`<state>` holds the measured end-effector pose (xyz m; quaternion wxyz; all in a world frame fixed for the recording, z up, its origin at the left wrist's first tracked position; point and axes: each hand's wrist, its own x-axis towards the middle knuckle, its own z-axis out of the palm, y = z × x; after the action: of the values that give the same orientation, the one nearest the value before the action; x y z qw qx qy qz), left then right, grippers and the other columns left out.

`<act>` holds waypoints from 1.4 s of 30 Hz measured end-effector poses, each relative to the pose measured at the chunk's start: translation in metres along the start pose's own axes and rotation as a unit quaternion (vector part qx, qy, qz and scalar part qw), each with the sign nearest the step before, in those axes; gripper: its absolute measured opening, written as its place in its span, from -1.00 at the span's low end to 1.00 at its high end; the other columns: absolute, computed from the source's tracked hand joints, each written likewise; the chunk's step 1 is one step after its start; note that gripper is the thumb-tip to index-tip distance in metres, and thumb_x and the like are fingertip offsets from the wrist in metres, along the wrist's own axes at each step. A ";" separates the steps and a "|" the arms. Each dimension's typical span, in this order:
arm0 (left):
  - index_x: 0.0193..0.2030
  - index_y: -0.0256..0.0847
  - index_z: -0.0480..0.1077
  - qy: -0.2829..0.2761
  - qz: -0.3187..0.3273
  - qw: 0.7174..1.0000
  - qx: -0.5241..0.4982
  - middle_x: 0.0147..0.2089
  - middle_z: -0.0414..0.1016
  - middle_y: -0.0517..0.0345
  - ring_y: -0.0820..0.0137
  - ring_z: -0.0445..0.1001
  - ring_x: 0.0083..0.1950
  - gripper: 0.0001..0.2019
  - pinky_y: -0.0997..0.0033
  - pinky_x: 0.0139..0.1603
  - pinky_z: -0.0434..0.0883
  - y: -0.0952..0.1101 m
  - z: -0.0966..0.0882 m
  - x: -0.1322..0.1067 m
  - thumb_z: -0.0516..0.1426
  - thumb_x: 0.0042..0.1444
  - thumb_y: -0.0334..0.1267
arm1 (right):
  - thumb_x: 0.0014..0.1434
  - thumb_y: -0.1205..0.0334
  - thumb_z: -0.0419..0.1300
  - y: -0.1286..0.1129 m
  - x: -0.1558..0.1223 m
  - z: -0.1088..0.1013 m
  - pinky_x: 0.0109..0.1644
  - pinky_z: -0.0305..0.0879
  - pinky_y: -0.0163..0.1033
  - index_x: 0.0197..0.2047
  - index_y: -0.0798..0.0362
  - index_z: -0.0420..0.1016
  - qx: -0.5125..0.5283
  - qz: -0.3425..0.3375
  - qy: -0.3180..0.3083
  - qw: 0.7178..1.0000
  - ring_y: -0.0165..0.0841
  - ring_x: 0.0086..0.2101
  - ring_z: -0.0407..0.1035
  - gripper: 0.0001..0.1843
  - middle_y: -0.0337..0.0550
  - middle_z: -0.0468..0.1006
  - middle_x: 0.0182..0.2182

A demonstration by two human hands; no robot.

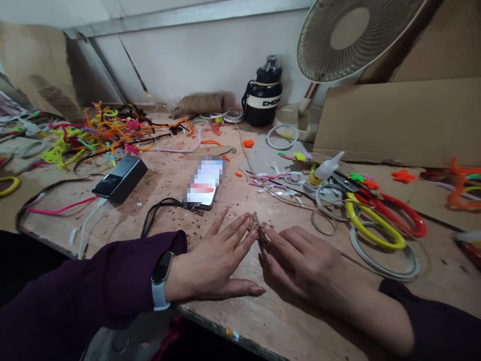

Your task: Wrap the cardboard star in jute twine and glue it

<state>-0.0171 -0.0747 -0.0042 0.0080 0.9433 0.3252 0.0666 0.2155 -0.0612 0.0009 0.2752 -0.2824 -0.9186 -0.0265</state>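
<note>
A small brown piece of jute twine (256, 219) stands at the table between my hands, its shape mostly covered by fingers. My left hand (220, 263) lies with fingers stretched and thumb spread away; its index and middle fingertips touch the piece's left side. From the right, my right hand (300, 260) pinches the same twine between thumb and fingers. A loose strand (323, 228) curls on the table beyond my right hand. A phone (206, 183), its lit screen blurred, lies just beyond my left hand.
Right of my hands are red scissors (408, 213), a yellow ring (376, 225), grey rings (383, 263) and a glue bottle (325, 170). At left are a dark power bank (126, 178) and tangled pipe cleaners (101, 130). Behind stand a twine spool (203, 104), black bottle (263, 95) and fan (349, 35).
</note>
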 end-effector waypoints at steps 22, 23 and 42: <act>0.45 -0.31 0.04 -0.007 0.024 1.000 0.001 0.52 -0.05 -0.17 0.12 -0.23 0.57 -0.25 -0.14 0.50 -0.40 -0.017 0.001 0.005 -0.13 0.36 0.24 | 0.37 0.05 0.06 -0.001 0.003 -0.002 -0.32 0.37 -0.16 -0.02 0.37 0.52 -0.078 0.015 -0.072 0.994 -0.23 -0.39 0.41 -0.52 0.07 0.55 -0.38; 0.45 -0.27 0.05 -0.008 0.025 1.000 0.003 0.53 -0.07 -0.13 0.12 -0.25 0.57 -0.27 -0.14 0.50 -0.39 -0.019 0.000 0.006 -0.12 0.36 0.23 | 0.38 0.04 0.05 -0.002 0.004 -0.003 -0.33 0.37 -0.16 -0.02 0.37 0.51 -0.081 0.024 -0.073 0.994 -0.23 -0.39 0.41 -0.50 0.06 0.54 -0.39; 0.44 -0.42 0.04 0.018 0.009 1.000 -0.013 0.49 0.06 -0.17 0.16 -0.11 0.55 -0.13 -0.05 0.53 -0.32 -0.020 0.003 0.017 -0.14 0.30 0.33 | 0.37 -0.01 0.03 -0.007 0.001 0.004 -0.37 0.32 -0.12 -0.11 0.30 0.51 -0.127 0.024 -0.065 0.989 -0.17 -0.40 0.38 -0.52 0.07 0.54 -0.36</act>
<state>-0.0161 -0.0482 -0.0063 0.0141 0.9447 0.3156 0.0875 0.2094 -0.0660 -0.0011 0.1771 -0.3386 -0.9166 -0.1177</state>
